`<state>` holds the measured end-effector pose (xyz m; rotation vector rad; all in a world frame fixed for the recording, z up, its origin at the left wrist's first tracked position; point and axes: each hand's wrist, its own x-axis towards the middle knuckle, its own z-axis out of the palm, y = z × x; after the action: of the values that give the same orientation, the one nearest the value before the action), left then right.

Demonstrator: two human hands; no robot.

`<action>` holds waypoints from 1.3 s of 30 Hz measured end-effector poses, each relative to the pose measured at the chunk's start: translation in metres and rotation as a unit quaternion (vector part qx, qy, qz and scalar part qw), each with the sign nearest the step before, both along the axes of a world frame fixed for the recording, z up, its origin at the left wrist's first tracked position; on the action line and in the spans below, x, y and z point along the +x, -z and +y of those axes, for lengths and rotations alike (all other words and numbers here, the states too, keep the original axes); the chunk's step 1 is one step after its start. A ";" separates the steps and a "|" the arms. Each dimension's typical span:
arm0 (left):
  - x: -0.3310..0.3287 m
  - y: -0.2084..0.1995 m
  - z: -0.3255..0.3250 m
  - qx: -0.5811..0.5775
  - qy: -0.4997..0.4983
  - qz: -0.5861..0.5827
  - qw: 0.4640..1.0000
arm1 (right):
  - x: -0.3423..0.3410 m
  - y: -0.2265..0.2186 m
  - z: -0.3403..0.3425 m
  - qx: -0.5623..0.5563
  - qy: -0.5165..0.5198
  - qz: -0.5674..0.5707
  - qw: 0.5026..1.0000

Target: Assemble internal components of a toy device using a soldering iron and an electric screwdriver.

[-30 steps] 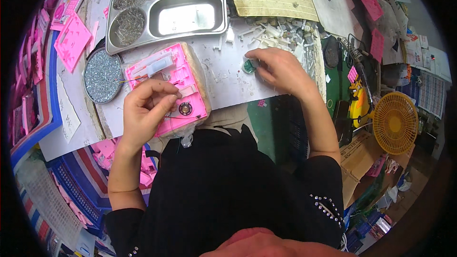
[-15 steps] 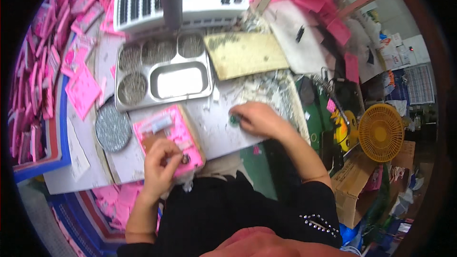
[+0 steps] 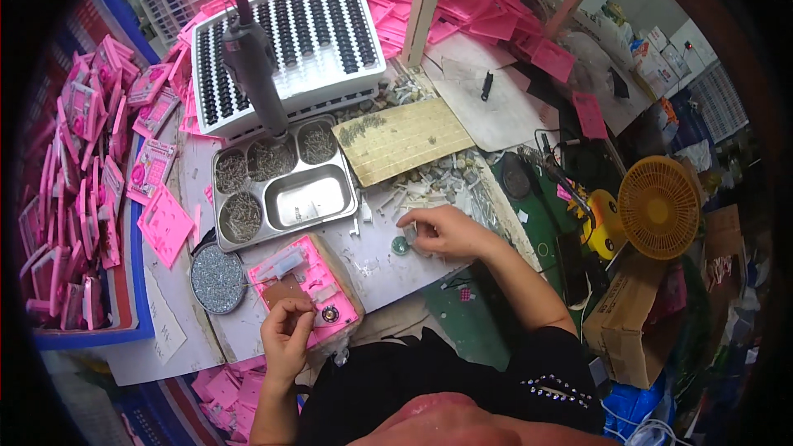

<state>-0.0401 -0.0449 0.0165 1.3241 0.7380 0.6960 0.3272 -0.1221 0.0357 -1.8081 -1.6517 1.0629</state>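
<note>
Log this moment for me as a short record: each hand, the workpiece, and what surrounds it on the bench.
Left hand: over the near-left edge of a pink rectangular plastic casing, fingertips together; unclear whether anything is pinched
Right hand: curled beside a small round green item; contact unclear
On casing: brown flat piece, round black-rimmed part
Left of casing: round dish of silvery-grey bits
Beyond casing: silver metal compartment tray, small grey pieces in its four smaller wells
Above tray: grey cylindrical tool
</note>
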 end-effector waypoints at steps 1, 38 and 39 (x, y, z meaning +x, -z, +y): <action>-0.001 0.000 0.000 -0.009 -0.003 -0.001 1.000 | -0.002 0.004 -0.002 0.007 0.036 0.057 0.998; 0.020 0.004 -0.008 0.155 -0.021 0.017 0.988 | -0.149 0.019 0.000 0.091 0.062 0.342 0.933; 0.019 0.006 -0.007 0.201 -0.018 0.026 0.979 | -0.147 0.023 -0.002 0.179 0.020 0.226 0.957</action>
<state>-0.0210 -0.0517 0.0107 1.7043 0.6860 0.8736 0.1801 -0.1238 0.0131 -1.2483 -1.4104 0.9915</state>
